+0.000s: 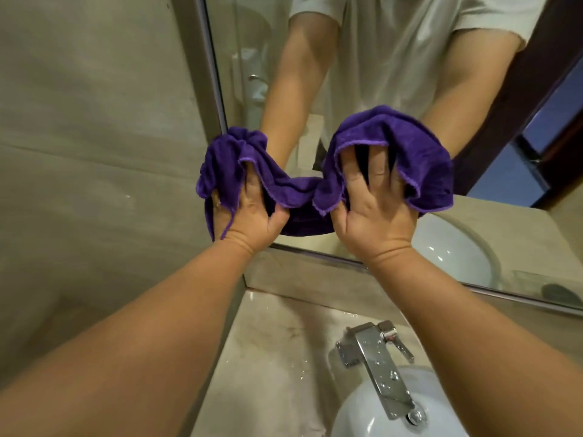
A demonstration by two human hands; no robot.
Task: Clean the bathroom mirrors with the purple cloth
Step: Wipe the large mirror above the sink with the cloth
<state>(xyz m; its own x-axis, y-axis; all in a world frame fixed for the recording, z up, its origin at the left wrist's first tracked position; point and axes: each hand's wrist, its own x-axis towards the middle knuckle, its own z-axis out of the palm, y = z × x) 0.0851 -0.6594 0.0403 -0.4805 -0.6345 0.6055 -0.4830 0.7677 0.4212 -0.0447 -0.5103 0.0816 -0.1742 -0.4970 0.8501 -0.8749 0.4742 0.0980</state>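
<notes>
The purple cloth [296,192] is spread and bunched against the lower left part of the wall mirror [362,74]. My left hand [249,212] presses its left end onto the glass near the mirror's left frame, fingers tucked under a fold. My right hand [375,203] presses the right end flat with fingers spread and straight, the cloth draped over the fingertips. The glass reflects both forearms and a light shirt.
A chrome tap [375,364] with water drops stands over the white basin [372,414] at the bottom right. The beige stone counter [271,357] is wet. A tiled wall [94,152] fills the left side. The mirror's metal bottom edge [504,294] runs just below my hands.
</notes>
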